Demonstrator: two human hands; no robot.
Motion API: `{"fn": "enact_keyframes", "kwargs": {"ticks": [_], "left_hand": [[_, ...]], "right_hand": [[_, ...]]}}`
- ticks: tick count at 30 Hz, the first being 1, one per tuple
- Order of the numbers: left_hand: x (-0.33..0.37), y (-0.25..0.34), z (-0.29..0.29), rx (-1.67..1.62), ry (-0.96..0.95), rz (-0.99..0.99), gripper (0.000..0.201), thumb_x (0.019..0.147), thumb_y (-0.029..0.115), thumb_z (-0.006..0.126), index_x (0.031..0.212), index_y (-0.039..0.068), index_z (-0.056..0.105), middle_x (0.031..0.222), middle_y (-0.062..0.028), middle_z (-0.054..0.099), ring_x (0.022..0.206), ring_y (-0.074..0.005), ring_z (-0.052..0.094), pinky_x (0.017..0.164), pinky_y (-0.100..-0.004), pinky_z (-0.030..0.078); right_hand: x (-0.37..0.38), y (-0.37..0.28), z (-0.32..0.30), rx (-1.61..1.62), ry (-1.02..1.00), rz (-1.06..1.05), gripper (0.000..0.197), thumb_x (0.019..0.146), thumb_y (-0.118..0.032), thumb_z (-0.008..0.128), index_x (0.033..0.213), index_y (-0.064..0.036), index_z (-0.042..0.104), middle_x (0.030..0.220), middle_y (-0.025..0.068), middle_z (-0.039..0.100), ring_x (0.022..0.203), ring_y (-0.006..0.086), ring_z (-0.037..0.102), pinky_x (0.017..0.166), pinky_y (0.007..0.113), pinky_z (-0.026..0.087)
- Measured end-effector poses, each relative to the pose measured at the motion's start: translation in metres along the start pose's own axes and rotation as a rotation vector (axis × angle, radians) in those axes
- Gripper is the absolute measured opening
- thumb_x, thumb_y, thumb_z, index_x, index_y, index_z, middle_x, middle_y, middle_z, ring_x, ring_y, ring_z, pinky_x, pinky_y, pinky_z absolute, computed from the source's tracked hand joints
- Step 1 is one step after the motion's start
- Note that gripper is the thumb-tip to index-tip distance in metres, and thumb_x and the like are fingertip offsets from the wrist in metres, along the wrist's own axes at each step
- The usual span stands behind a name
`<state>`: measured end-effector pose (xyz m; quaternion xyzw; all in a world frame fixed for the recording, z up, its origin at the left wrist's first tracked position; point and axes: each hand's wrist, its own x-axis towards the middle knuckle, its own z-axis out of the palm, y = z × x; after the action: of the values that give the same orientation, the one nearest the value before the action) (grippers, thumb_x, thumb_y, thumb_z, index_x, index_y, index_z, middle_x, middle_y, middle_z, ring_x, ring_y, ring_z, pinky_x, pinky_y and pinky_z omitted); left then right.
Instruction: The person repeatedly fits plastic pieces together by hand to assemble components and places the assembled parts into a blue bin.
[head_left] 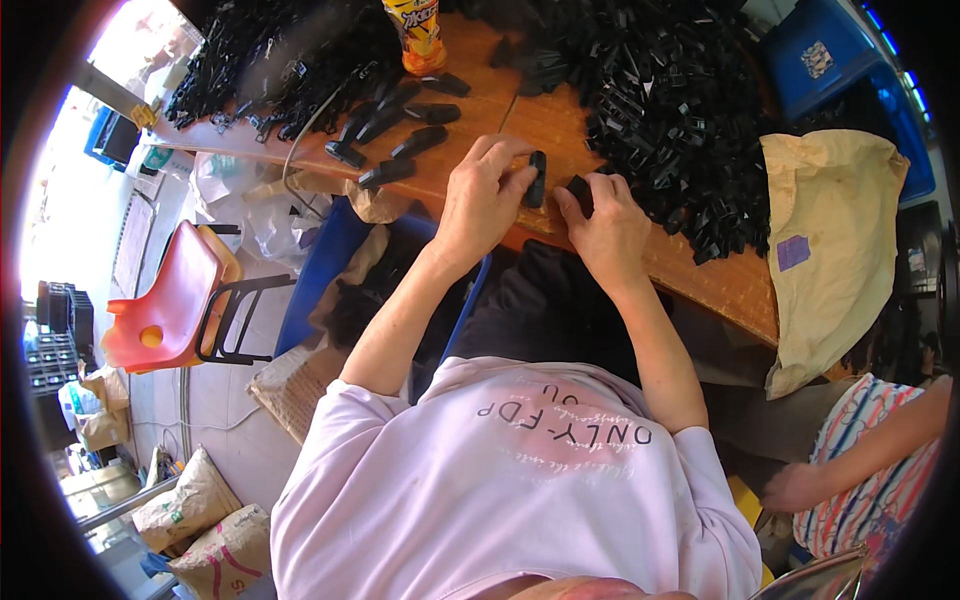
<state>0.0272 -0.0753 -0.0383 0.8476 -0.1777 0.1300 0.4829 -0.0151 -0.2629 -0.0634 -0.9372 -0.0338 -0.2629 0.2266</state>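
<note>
Over the front edge of the wooden table (480, 110), my left hand (476, 200) pinches a small, long black plastic part (537, 180) upright between thumb and fingers. Close by on its right, my right hand (610, 228) is closed on another black plastic piece (579, 192), mostly covered by the fingers. The two pieces are apart. Several larger black plastic parts (418, 141) lie loosely on the tabletop to the left of my hands. A big heap of small black plastic pieces (680, 110) rises beyond my right hand.
A second black heap (260, 70) covers the far left, beside an orange bottle (416, 35). Blue bins (815, 55) and a tan sack (835, 240) stand at right. A red chair (165, 310) is at left; another person's hand (795, 488) shows at lower right.
</note>
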Motion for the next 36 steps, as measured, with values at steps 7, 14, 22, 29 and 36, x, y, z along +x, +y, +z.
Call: {"fn": "enact_keyframes", "kwargs": {"ticks": [7, 14, 22, 29, 36], "left_hand": [[0.023, -0.027, -0.005, 0.118, -0.261, 0.526, 0.03, 0.086, 0.006, 0.077, 0.116, 0.009, 0.078, 0.116, -0.0064, 0.075, 0.113, -0.0302, 0.068, 0.098, -0.0428, 0.055], [0.019, -0.037, -0.003, -0.01, -0.283, 0.361, 0.027, 0.081, 0.01, 0.083, 0.108, 0.013, 0.082, 0.106, -0.0045, 0.077, 0.107, -0.0279, 0.07, 0.097, -0.0422, 0.055], [0.019, -0.03, -0.007, -0.082, -0.296, 0.262, 0.032, 0.081, 0.005, 0.083, 0.113, 0.01, 0.083, 0.103, -0.0084, 0.08, 0.099, -0.026, 0.073, 0.088, -0.0375, 0.059], [0.018, -0.023, -0.011, -0.146, -0.342, 0.174, 0.034, 0.08, 0.003, 0.084, 0.114, 0.006, 0.082, 0.104, -0.0109, 0.08, 0.095, -0.0235, 0.077, 0.086, -0.0353, 0.06], [0.018, -0.024, -0.011, -0.168, -0.359, 0.138, 0.036, 0.079, 0.002, 0.083, 0.116, 0.005, 0.081, 0.102, -0.0122, 0.08, 0.093, -0.0233, 0.078, 0.085, -0.0347, 0.062]], "right_hand": [[-0.012, 0.012, -0.002, 0.072, -0.054, -0.029, 0.027, 0.094, -0.021, 0.078, 0.115, -0.0053, 0.073, 0.106, 0.0122, 0.069, 0.097, 0.0349, 0.072, 0.079, 0.045, 0.059], [-0.008, 0.014, -0.018, 0.264, -0.077, -0.002, 0.019, 0.094, -0.016, 0.078, 0.107, -0.0032, 0.072, 0.105, 0.011, 0.072, 0.095, 0.0344, 0.07, 0.081, 0.044, 0.057], [-0.004, 0.012, -0.025, 0.236, -0.108, -0.223, 0.016, 0.093, -0.011, 0.077, 0.103, -0.0009, 0.072, 0.102, 0.0128, 0.071, 0.098, 0.0356, 0.069, 0.086, 0.046, 0.056], [0.005, 0.015, -0.022, 0.282, -0.123, -0.333, 0.011, 0.087, -0.004, 0.078, 0.093, 0.0014, 0.07, 0.093, 0.0138, 0.066, 0.091, 0.036, 0.065, 0.082, 0.046, 0.054], [-0.001, 0.026, -0.017, 0.41, -0.131, -0.292, 0.014, 0.084, -0.001, 0.08, 0.093, 0.0024, 0.07, 0.095, 0.0148, 0.066, 0.09, 0.0362, 0.065, 0.08, 0.046, 0.053]]}}
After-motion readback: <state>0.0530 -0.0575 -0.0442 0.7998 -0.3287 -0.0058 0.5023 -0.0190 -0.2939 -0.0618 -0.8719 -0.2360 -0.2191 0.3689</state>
